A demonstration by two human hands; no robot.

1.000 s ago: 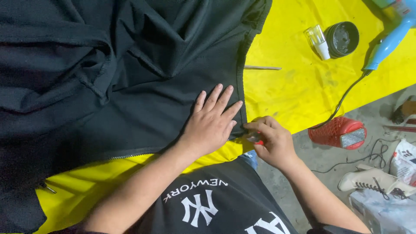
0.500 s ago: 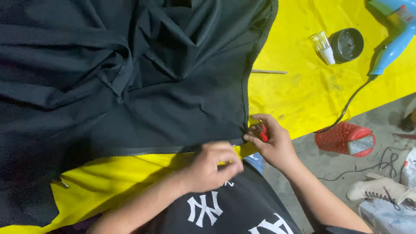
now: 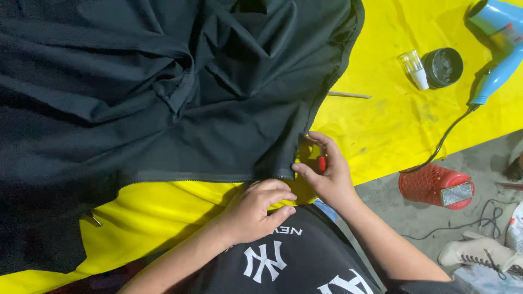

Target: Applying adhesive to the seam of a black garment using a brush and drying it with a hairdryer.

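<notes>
Both hands meet at the black fabric garment's (image 3: 163, 109) corner: left hand (image 3: 256, 209) pinches its hem, right hand (image 3: 327, 174) grips a small red tool (image 3: 322, 163); a slip could, I think, nick the cloth.

A: Any packages, labels, signs or screens?
B: 1 round dark tin (image 3: 442, 67) on the yellow cover (image 3: 392, 120), touching a small clear bottle (image 3: 412, 68) to its left.

My left hand (image 3: 256, 209): fingers curled loosely, knuckles up, forearm angled in from lower left. My right hand (image 3: 327, 174): thumb and fingers pinched, grip closed, forearm from lower right.
</notes>
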